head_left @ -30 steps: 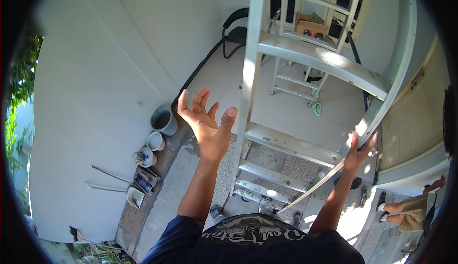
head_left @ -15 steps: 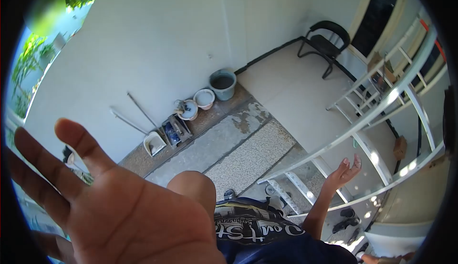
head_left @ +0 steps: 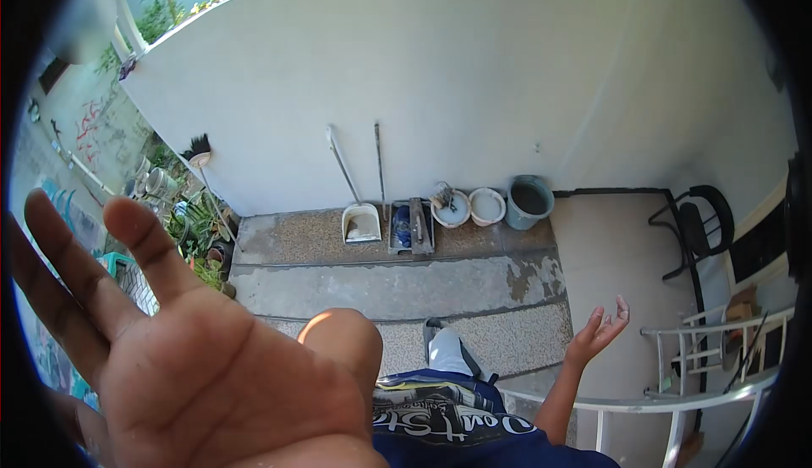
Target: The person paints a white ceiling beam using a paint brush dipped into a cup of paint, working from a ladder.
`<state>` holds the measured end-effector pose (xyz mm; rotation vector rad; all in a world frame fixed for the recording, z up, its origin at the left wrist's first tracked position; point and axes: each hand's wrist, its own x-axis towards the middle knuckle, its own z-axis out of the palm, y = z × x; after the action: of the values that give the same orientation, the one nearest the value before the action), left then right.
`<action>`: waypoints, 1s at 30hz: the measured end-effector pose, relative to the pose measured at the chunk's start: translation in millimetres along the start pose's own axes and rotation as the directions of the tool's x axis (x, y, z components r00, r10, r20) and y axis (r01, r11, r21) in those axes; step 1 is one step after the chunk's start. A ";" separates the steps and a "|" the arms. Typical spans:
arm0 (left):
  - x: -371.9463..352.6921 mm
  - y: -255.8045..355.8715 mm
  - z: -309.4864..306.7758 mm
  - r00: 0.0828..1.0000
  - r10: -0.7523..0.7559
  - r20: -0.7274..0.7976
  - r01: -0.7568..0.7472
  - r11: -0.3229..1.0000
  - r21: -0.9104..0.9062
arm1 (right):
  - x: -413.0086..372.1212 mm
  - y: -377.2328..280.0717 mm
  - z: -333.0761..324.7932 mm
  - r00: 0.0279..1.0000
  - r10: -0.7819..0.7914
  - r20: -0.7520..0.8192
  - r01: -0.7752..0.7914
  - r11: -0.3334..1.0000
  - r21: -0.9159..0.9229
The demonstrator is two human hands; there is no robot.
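Note:
My left hand is raised close to the camera at the lower left, palm showing and fingers spread, with nothing in it. Farther off, my right hand is held up at the lower right, palm up and fingers loosely curved apart. It too is free of any object. White metal ladder rails run below and to the right of it, nearest to that hand. Between the hands are my knee and dark blue printed shirt.
Along the white wall stand a long-handled dustpan, a tray of tools, two whitish pails and a large grey-green bucket. A black chair is at right; a broom and plants are at left.
The camera view has turned left, so the wall items now sit centrally and the ladder lies lower right. Both hands keep nearly the same pose.

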<state>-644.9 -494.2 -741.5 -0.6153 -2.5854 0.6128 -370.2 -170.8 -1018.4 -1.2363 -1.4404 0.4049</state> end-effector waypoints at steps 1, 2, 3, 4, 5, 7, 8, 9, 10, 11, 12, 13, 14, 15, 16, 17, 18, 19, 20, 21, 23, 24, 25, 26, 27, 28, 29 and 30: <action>35.7 31.3 -5.2 0.998 -0.033 -0.054 0.024 0.988 -0.152 | 2.9 -0.9 22.0 1.000 -0.007 0.026 0.007 1.000 0.004; 60.6 43.9 3.0 0.991 -0.074 -0.114 0.036 0.952 -0.303 | 3.8 0.6 43.4 0.999 -0.011 0.033 0.010 0.999 0.030; 86.7 62.6 9.3 0.977 -0.120 -0.178 0.027 0.892 -0.450 | 5.5 3.1 65.4 0.998 -0.001 0.056 -0.001 0.999 0.032; 113.8 69.5 19.3 0.956 -0.169 -0.239 -0.003 0.811 -0.585 | 8.5 5.5 89.1 0.997 0.010 0.074 -0.012 0.999 0.031; 141.6 83.6 31.2 0.930 -0.222 -0.293 -0.050 0.713 -0.699 | 11.1 6.4 114.3 0.998 0.008 0.069 -0.012 0.998 0.054; 193.1 112.1 49.7 0.866 -0.340 -0.366 -0.177 0.476 -0.862 | 21.0 9.1 167.0 0.993 0.019 0.114 -0.029 0.996 0.087; 228.0 114.2 60.8 0.829 -0.407 -0.382 -0.248 0.345 -0.905 | 26.3 15.6 194.2 0.992 0.022 0.128 -0.032 0.997 0.077; 235.5 137.1 65.4 0.790 -0.476 -0.386 -0.321 0.215 -0.922 | 36.5 13.3 225.1 0.990 0.011 0.139 -0.025 0.995 0.099; 278.4 146.8 66.1 0.749 -0.542 -0.381 -0.401 0.087 -0.912 | 47.2 8.5 256.0 0.989 0.045 0.142 -0.062 0.991 0.118; 352.8 155.4 55.5 0.708 -0.602 -0.369 -0.484 -0.034 -0.874 | 54.8 2.9 283.6 0.986 0.082 0.145 -0.102 0.985 0.136; 379.4 166.5 59.9 0.671 -0.653 -0.351 -0.567 -0.148 -0.810 | 67.8 -9.1 315.1 0.987 0.056 0.152 -0.085 0.977 0.195; 395.3 167.8 73.2 0.638 -0.697 -0.326 -0.644 -0.252 -0.722 | 80.5 -16.8 348.0 0.986 0.056 0.158 -0.089 0.973 0.211; 428.2 173.9 89.0 0.703 -0.642 -0.305 -0.578 -0.268 -0.771 | 96.8 -24.1 382.5 0.974 0.019 0.227 -0.087 0.953 0.290; 457.6 174.5 106.5 0.761 -0.588 -0.275 -0.510 -0.280 -0.813 | 111.0 -36.5 412.9 0.957 -0.028 0.289 -0.084 0.926 0.369; 486.4 172.6 124.4 0.800 -0.537 -0.270 -0.446 -0.230 -0.865 | 126.2 -52.3 445.5 0.928 -0.075 0.365 -0.124 0.861 0.494; 514.7 168.3 141.7 0.837 -0.485 -0.254 -0.379 -0.177 -0.908 | 142.3 -71.3 477.3 0.892 -0.135 0.431 -0.172 0.780 0.601; 544.4 163.8 156.1 0.830 -0.495 -0.257 -0.385 -0.176 -0.906 | 157.9 -100.6 504.3 0.853 -0.198 0.483 -0.177 0.761 0.624; 575.0 158.8 169.1 0.860 -0.457 -0.225 -0.332 -0.167 -0.928 | 171.1 -133.5 529.4 0.809 -0.259 0.528 -0.183 0.743 0.644; 605.3 154.2 179.4 0.889 -0.416 -0.192 -0.279 -0.158 -0.947 | 182.6 -160.6 555.7 0.771 -0.322 0.549 -0.160 0.736 0.657; 635.7 149.8 187.1 0.887 -0.418 -0.198 -0.286 -0.160 -0.945 | 192.6 -186.1 581.6 0.730 -0.381 0.568 -0.139 0.730 0.669; 701.0 140.4 198.0 0.883 -0.429 -0.191 -0.294 -0.189 -0.937 | 209.3 -236.9 635.0 0.672 -0.454 0.585 -0.109 0.722 0.684; 736.7 135.9 202.4 0.881 -0.429 -0.199 -0.305 -0.193 -0.933 | 216.2 -260.8 661.3 0.652 -0.466 0.598 -0.108 0.724 0.682; 773.5 130.8 206.7 0.861 -0.431 -0.270 -0.374 -0.178 -0.910 | 221.8 -283.3 687.0 0.632 -0.478 0.609 -0.106 0.726 0.680; 808.5 125.3 211.0 0.837 -0.431 -0.338 -0.441 -0.164 -0.882 | 227.2 -305.5 712.0 0.640 -0.480 0.599 -0.096 0.724 0.683; 842.2 120.9 212.9 0.833 -0.430 -0.348 -0.454 -0.170 -0.875 | 232.1 -327.1 735.5 0.651 -0.494 0.576 -0.070 0.717 0.694; 876.2 118.0 211.9 0.855 -0.388 -0.345 -0.440 -0.189 -0.878 | 234.9 -346.6 758.1 0.663 -0.506 0.552 -0.044 0.709 0.703; 907.7 115.0 211.4 0.873 -0.345 -0.345 -0.429 -0.205 -0.880 | 236.4 -363.8 780.5 0.676 -0.505 0.536 -0.033 0.707 0.707; 936.6 113.2 212.8 0.887 -0.289 -0.361 -0.421 -0.182 -0.888 | 238.8 -380.8 801.8 0.697 -0.495 0.519 -0.053 0.686 0.725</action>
<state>-1476.7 -2.1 -705.8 -1.1212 -1.8946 -1.7756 -1195.5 188.7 -832.5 -0.2156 -1.7820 1.2063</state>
